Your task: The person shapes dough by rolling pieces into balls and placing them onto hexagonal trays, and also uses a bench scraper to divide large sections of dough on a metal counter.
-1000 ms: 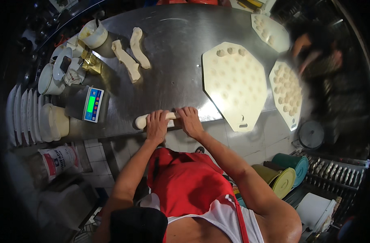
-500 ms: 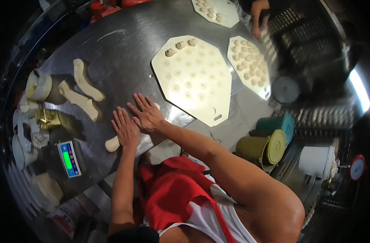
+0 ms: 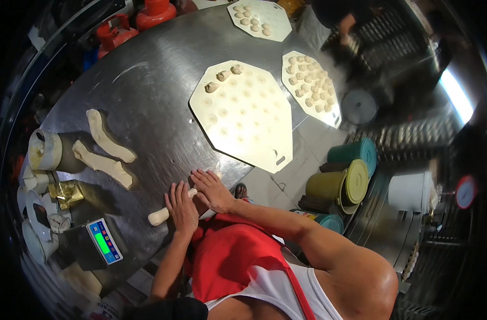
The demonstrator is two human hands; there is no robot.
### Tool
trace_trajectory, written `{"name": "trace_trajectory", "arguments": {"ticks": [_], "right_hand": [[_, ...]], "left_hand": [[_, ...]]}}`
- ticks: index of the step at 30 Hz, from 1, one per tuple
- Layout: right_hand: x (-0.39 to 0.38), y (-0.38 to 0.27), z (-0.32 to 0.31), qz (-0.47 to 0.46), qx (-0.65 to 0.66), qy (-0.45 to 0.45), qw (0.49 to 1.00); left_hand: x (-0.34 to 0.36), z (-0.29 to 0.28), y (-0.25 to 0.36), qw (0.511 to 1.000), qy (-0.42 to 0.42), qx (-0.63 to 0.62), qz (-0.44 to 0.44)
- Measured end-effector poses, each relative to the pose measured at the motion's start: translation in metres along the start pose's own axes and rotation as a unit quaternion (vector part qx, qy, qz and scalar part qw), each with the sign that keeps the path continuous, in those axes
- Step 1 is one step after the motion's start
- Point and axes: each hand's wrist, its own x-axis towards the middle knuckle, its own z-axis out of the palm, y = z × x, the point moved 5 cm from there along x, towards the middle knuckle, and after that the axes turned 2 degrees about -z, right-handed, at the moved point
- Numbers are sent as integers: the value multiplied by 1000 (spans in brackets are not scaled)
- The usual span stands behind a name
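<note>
The metal table [image 3: 158, 90] has a smooth, half-glossy finish (a pale, scuff-like streak [image 3: 130, 71] marks its far side), while the dough roll [image 3: 158, 216] at its near edge looks smooth and matt. The crumpled wrapper [image 3: 66, 194] at left shines like gold foil; the octagonal board [image 3: 249, 122] at right resembles smooth plastic. The red apron [image 3: 230, 261] is matt cloth.
</note>
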Motion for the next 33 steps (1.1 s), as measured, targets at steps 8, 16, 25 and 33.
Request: {"name": "trace_trajectory", "arguments": {"ticks": [8,16,25,33], "right_hand": [[80,187,-131,210,303,160,916],[134,495,-290,232,52,239,941],[136,421,-257,210,-17,188,959],[183,323,-228,93,162,224,957]], "left_hand": [[29,42,44,995,55,77,-43],[84,-3,16,920,23,-229,-318],[57,-33,15,872,54,-356,-333],[56,-80,49,862,76,-405,-295]]}}
